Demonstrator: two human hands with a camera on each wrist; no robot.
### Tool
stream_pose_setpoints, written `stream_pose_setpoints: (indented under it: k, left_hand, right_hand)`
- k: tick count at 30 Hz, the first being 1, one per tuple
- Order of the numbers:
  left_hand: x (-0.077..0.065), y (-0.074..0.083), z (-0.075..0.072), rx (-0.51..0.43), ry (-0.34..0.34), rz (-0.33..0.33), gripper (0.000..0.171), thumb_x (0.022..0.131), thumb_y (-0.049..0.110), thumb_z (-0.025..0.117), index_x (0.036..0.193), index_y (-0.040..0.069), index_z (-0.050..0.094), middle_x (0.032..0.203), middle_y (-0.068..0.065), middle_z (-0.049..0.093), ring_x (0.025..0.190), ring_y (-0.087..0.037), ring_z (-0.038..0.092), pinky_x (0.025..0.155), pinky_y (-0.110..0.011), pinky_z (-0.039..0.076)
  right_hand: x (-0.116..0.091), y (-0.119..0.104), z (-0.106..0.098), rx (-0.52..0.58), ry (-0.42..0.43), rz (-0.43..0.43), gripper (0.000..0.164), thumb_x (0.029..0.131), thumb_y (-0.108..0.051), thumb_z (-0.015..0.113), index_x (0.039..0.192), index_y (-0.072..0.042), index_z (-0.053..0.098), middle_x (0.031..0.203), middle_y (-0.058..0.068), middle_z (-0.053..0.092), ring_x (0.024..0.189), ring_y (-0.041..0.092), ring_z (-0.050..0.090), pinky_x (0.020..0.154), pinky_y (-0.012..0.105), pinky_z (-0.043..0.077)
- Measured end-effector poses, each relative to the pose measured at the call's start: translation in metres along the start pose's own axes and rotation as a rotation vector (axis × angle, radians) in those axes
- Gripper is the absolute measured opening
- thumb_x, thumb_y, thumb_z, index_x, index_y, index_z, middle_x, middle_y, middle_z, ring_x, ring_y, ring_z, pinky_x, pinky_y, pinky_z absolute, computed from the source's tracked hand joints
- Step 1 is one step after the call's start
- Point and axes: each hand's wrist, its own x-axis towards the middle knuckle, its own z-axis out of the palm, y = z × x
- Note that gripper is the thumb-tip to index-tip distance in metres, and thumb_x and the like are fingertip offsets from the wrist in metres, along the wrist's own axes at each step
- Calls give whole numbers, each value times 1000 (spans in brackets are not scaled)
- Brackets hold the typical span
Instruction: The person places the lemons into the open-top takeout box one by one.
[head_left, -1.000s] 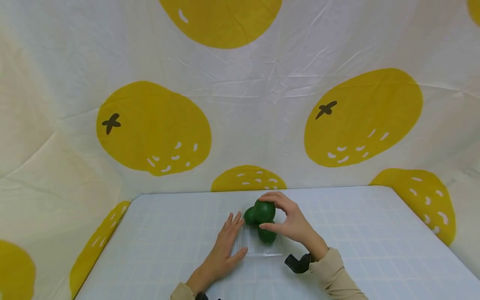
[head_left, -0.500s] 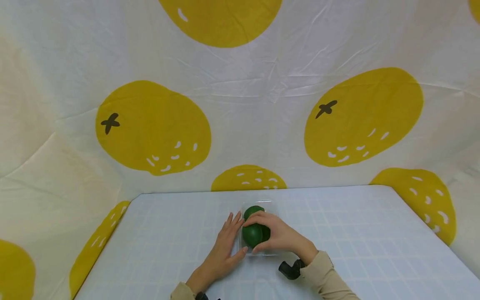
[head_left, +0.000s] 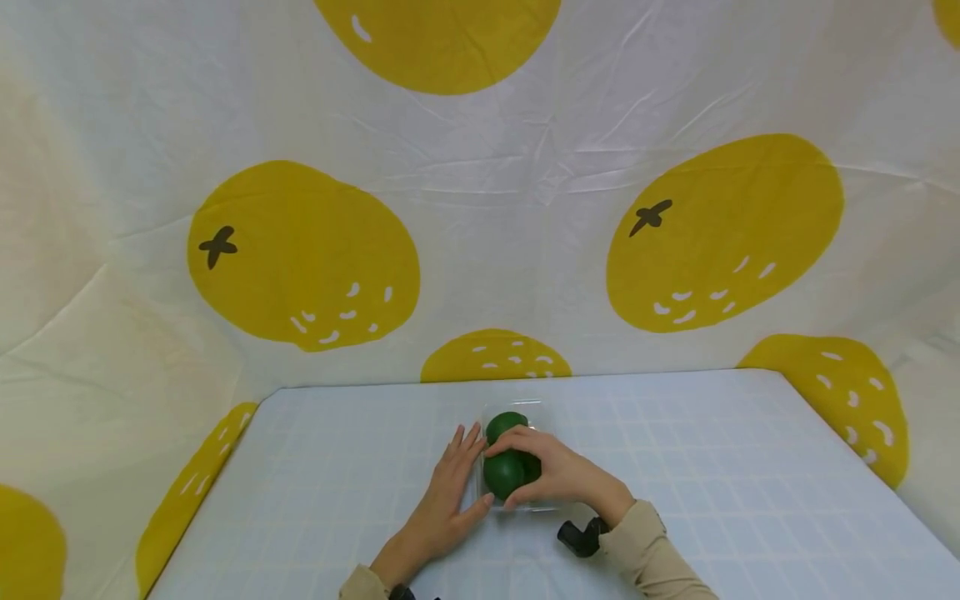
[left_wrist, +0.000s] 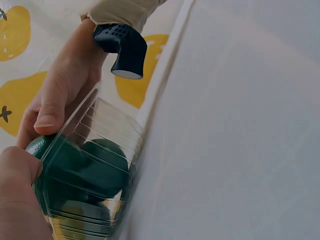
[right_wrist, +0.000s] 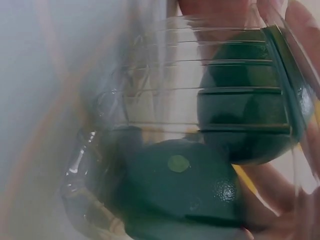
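Note:
A clear plastic box [head_left: 528,402] holds several dark green, glossy, rounded fruits. My right hand [head_left: 564,472] curls its thumb and fingers round the front left fruit [head_left: 503,474], low in the box. Behind it lies another green fruit [head_left: 506,424], and a third [head_left: 532,467] shows partly beneath the right palm. In the right wrist view, a fruit [right_wrist: 180,182] with a pale stem spot presses close to the clear wall. My left hand [head_left: 444,502] lies along the box's left side, fingers straight, thumb at the front left corner; its thumb [left_wrist: 17,187] is by the rim in the left wrist view.
The box stands on a table with a pale blue checked cloth [head_left: 337,467]. A white curtain [head_left: 510,250] printed with yellow fruit hangs behind and at both sides. A black wrist camera [head_left: 580,537] sticks out below the right wrist.
The right hand has brought the fruit down from above the back of the box to its front left and still grips it. The left hand has stayed in place.

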Motion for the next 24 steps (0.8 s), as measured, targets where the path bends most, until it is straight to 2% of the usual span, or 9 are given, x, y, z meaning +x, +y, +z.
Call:
stream_pose_setpoints:
  k: [7,13,16,20,24]
  left_hand:
    - [-1,1,-1,-2,2,0,69,93,43,49,149,12,24,158,-3,12,143,-33,4,106,-62,17]
    - [0,1,-2,-6,5,10,68,93,43,50,149,11,25,157,-7,14,143,-34,4,106,-62,18]
    - [0,0,-2,-9,0,6,68,93,43,50,148,11,25,157,-6,13,143,-34,4,106,-62,18]
    - [0,-1,-1,-17,5,6,68,93,42,51,148,11,26,157,-6,13,143,-34,4,106,-63,17]
    - [0,-1,1,-23,17,33,67,93,38,52,148,10,26,156,-10,15,142,-37,6,104,-65,17]
  right_hand:
    - [-2,0,2,39,-21,-27,50,81,-35,72,127,-23,55,129,-2,49,114,19,50,84,35,49]
    - [-1,-1,1,18,1,42,55,76,-36,77,125,-25,56,126,-7,46,113,17,48,85,35,48]
    - [0,1,1,4,9,49,57,73,-37,79,124,-25,57,126,-6,47,113,17,48,86,36,48]
    - [-1,4,2,-6,13,17,55,74,-38,77,124,-24,58,126,-3,48,114,18,48,87,36,48]
    - [-1,7,3,-6,24,-49,40,79,-35,73,114,-19,62,124,3,49,115,22,48,90,37,47]
